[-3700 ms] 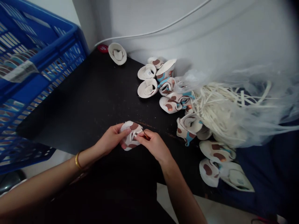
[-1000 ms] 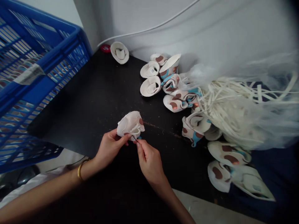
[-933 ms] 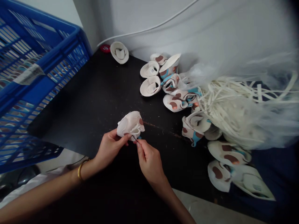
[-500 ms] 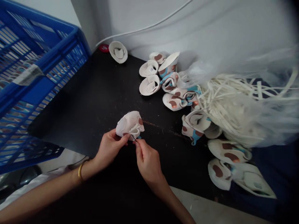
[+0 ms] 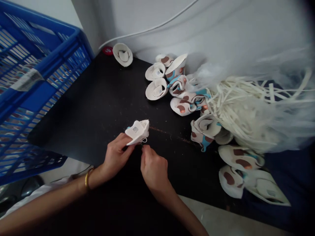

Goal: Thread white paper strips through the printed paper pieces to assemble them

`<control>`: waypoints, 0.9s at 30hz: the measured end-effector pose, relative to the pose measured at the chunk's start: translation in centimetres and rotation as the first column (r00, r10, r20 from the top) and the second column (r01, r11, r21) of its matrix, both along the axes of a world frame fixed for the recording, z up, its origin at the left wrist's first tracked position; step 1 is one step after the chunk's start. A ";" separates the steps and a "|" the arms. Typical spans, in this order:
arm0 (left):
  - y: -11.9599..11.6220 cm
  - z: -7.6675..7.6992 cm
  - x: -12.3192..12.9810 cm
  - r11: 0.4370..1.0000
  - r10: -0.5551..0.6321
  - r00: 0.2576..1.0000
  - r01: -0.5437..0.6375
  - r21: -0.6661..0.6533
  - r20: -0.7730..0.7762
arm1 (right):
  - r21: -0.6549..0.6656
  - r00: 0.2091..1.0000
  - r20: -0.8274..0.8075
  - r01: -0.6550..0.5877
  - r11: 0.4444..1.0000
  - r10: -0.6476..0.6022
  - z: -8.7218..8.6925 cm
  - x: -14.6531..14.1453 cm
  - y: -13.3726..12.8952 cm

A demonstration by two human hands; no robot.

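Note:
A small white fabric shoe upper [image 5: 137, 130] is pinched at its lower left edge by my left hand [image 5: 116, 154], its pale inner side with a small printed label turned up. Just below and to the right of it, the fingers of my right hand [image 5: 154, 167] are closed on a thin dark tool, whose tip is near a small white loop at the upper's lower edge. Most of the tool is hidden by the fingers. Both hands are above the black table [image 5: 98, 108].
Several similar shoe uppers [image 5: 156, 89] lie along the wall and to the right. Beside them is a clear plastic bag with white strips [image 5: 236, 111]. A blue crate [image 5: 73, 39] stands at the left. A red round object [image 5: 107, 50] sits at the back corner.
The shoe upper has been turned over in my left hand, so its labelled inner side shows instead of the brown-spotted outside. My right hand has shifted slightly, its tool now at the lower edge.

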State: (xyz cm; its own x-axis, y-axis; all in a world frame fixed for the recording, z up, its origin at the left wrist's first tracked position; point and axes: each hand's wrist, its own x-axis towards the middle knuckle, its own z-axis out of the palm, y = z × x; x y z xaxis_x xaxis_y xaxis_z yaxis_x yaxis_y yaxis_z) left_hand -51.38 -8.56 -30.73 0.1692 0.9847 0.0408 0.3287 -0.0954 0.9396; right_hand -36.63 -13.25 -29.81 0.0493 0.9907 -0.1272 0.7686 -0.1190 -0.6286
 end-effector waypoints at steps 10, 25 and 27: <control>1.2 -1.4 -0.3 0.947 -0.022 0.978 0.088 0.309 -0.210 | -0.145 0.957 -0.282 0.030 0.989 -0.070 0.3 -0.7 3.1; 1.8 -2.2 -0.9 0.852 -0.034 0.950 0.190 0.487 -0.310 | -0.278 0.954 -0.273 -0.199 0.940 0.121 0.0 -0.1 4.5; 1.7 -2.3 -1.1 0.857 -0.040 0.953 0.187 0.480 -0.300 | -0.315 0.912 -0.401 -0.227 0.922 0.087 -0.2 0.1 4.7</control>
